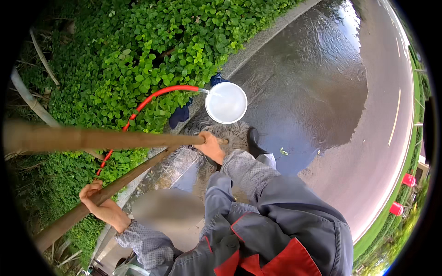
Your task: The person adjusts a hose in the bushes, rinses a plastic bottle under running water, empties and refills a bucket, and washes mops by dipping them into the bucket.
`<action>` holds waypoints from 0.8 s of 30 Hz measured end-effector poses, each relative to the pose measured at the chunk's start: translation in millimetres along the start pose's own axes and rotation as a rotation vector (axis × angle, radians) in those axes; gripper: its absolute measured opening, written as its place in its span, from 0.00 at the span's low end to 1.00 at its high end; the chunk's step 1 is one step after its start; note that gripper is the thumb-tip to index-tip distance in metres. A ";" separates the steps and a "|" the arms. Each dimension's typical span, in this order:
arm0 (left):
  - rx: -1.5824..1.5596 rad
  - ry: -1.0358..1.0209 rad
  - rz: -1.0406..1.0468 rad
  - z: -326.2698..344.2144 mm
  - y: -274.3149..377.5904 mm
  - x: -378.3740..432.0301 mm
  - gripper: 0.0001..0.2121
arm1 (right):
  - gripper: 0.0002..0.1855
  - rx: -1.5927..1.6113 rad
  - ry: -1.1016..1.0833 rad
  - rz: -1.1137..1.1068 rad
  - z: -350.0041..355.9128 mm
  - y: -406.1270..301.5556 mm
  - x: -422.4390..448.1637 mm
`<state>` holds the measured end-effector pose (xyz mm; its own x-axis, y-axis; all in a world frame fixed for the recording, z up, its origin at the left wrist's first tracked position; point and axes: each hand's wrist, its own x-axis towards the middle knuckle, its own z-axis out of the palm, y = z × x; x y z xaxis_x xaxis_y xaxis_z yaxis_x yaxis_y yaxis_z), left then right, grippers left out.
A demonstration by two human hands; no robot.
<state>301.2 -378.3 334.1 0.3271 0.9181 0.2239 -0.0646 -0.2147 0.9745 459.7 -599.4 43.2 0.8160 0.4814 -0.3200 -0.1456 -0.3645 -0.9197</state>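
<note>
My right hand (210, 147) grips a wooden pole (165, 139) near its lower end, and the pole meets grey mop strings (236, 132) spread on the wet ground. Lower left, my left hand (105, 208) is around a second wooden pole (129, 177). That pole slants up and passes beneath the first; its far end is hidden. Just beyond the mop strings stands a white bucket (226, 102), holding water nearly to its rim. A red hose (155, 94) lies over the hedge, and water runs from its tip into the bucket.
A dense green hedge (145, 51) borders a stone kerb (267, 41). Dark blue cloth (179, 115) hangs at the kerb beside the bucket. Water covers the pavement (310, 79) to the right, with dry road (380, 103) beyond. My black boot (253, 141) stands by the mop strings.
</note>
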 end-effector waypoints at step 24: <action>-0.072 0.049 -0.120 -45.2 -7.5 19.1 0.11 | 0.18 0.392 0.195 -0.505 -272.0 -460.9 -200.1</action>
<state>265.3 -344.1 331.5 0.2904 0.9512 0.1040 -0.0957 -0.0792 0.9923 515.6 -744.5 593.0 0.9181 0.3510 0.1842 0.1178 0.2022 -0.9722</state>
